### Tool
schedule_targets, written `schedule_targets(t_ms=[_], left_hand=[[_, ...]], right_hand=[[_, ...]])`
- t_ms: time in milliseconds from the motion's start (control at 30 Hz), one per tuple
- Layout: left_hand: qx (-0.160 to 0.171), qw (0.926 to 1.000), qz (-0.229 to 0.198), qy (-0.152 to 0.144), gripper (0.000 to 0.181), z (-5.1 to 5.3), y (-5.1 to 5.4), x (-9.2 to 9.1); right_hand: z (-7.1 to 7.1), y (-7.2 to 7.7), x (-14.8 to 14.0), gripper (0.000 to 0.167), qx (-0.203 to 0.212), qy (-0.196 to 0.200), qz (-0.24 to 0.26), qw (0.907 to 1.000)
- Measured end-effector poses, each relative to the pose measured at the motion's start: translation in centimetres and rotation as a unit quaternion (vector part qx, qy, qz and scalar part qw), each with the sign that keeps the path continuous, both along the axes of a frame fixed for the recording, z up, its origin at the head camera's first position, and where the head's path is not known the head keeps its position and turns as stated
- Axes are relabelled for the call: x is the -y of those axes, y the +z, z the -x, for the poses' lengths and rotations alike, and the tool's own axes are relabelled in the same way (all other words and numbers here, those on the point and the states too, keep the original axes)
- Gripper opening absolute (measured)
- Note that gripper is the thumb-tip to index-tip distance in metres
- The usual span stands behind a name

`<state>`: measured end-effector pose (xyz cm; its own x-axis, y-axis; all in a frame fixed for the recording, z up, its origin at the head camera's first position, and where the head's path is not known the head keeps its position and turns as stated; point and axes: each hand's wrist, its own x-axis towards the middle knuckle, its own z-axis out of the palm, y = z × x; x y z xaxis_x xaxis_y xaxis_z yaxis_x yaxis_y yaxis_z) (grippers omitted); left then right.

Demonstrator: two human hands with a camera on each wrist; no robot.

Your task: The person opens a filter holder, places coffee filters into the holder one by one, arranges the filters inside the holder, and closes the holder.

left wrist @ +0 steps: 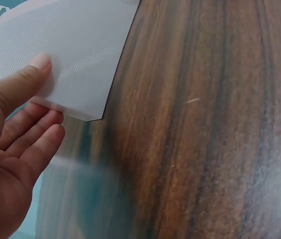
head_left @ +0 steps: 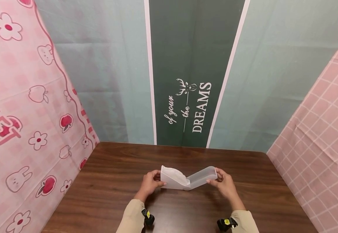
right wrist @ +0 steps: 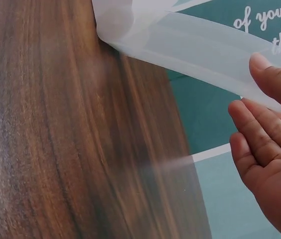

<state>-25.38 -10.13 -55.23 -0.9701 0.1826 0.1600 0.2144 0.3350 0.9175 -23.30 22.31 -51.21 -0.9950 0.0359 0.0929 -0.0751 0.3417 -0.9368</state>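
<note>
A white plastic case (head_left: 172, 183) with a translucent lid (head_left: 200, 179) is spread in a shallow V over the table, joined at the middle. Thin white rounded sheets (head_left: 175, 174) show inside the case half; their kind cannot be told. My left hand (head_left: 151, 183) pinches the left end of the case, and in the left wrist view its thumb presses the ribbed white face (left wrist: 80, 55) while fingers lie at the edge. At the other end, my right hand (head_left: 225, 185) pinches the lid's outer end between thumb and fingers.
Below is a dark brown wooden table (head_left: 122, 161). A grey-green curtain (head_left: 113, 97) with printed words hangs behind it, with pink patterned cloths (head_left: 20, 129) at both sides. Small black cameras (head_left: 148, 218) are strapped at both wrists.
</note>
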Motion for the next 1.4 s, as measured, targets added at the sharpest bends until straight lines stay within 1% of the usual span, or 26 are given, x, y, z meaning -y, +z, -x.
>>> schedule_targets(t_ms=[167, 367, 467, 600, 700, 867, 1033, 1133, 1233, 1300, 1400], left_hand=[[0.009, 0.9999, 0.005, -0.001, 0.038, 0.1, 0.0, 0.2], [0.014, 0.9998, 0.010, -0.005, 0.039, 0.2, -0.2, 0.3], [0.024, 0.9996, 0.012, -0.004, 0.039, 0.2, -0.1, 0.3], [0.019, 0.9997, 0.013, -0.011, 0.039, 0.3, -0.1, 0.4], [0.008, 0.9997, 0.012, -0.022, 0.038, 0.4, -0.2, 0.5], [0.007, 0.9994, 0.019, -0.029, 0.037, 0.3, 0.0, 0.7], [0.024, 0.9988, 0.038, -0.017, 0.035, 0.3, 0.2, 0.8], [0.035, 0.9984, 0.041, -0.014, 0.035, 0.3, 0.3, 0.9], [0.030, 0.9987, 0.035, -0.025, 0.034, 0.4, 0.4, 0.9], [0.014, 0.9989, 0.028, -0.034, 0.032, 0.4, 0.3, 0.9], [-0.016, 0.9984, 0.025, -0.047, 0.032, 0.5, 0.2, 1.0]], right_hand=[[0.1, -0.1, 0.0, 0.053, -0.006, 0.006, 0.005, 1.0000], [-0.1, -0.3, 0.1, 0.053, -0.009, 0.001, -0.001, 1.0000], [-0.2, -0.4, 0.1, 0.054, -0.011, 0.001, 0.004, 0.9999], [-0.3, -0.5, 0.1, 0.054, -0.004, 0.003, 0.017, 0.9998], [-0.3, -0.5, 0.1, 0.055, -0.001, 0.003, 0.020, 0.9998], [-0.3, -0.6, 0.2, 0.053, -0.012, 0.007, 0.024, 0.9996], [-0.3, -0.3, 0.8, 0.054, -0.025, 0.031, 0.028, 0.9988], [-0.2, 0.0, 1.4, 0.054, -0.023, 0.040, 0.032, 0.9984], [-0.2, 0.4, 2.2, 0.053, -0.013, 0.044, 0.046, 0.9979], [-0.3, 0.8, 2.7, 0.052, -0.008, 0.051, 0.061, 0.9968], [-0.6, 1.8, 3.4, 0.049, -0.011, 0.064, 0.077, 0.9949]])
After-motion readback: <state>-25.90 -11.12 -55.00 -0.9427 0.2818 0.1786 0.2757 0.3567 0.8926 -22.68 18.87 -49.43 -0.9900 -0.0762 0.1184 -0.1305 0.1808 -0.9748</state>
